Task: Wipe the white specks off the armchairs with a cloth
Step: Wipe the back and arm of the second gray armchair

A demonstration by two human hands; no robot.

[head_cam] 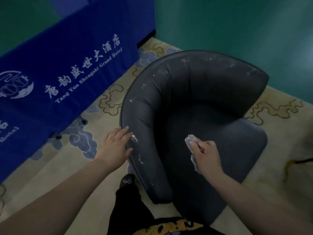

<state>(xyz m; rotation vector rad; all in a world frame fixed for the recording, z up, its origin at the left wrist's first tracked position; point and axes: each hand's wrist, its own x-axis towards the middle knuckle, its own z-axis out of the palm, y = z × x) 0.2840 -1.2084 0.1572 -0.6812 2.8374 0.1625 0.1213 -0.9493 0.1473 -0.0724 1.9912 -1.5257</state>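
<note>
The right hand [205,154] grips a crumpled grey cloth [192,146] above the seat of one dark armchair [203,99]. The left hand [115,146] lies flat, fingers straight, on the chair's left arm, touching white specks [134,139] scattered along that arm and the back rim. A blue banner [67,65] stands just beside it on patterned carpet [50,167].

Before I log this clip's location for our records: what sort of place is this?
Most likely a hotel function room: a blue table cloth printed "Tang Yun Shengshi Grand Hotel", a cloud-patterned carpet, and a dark armchair.
</note>
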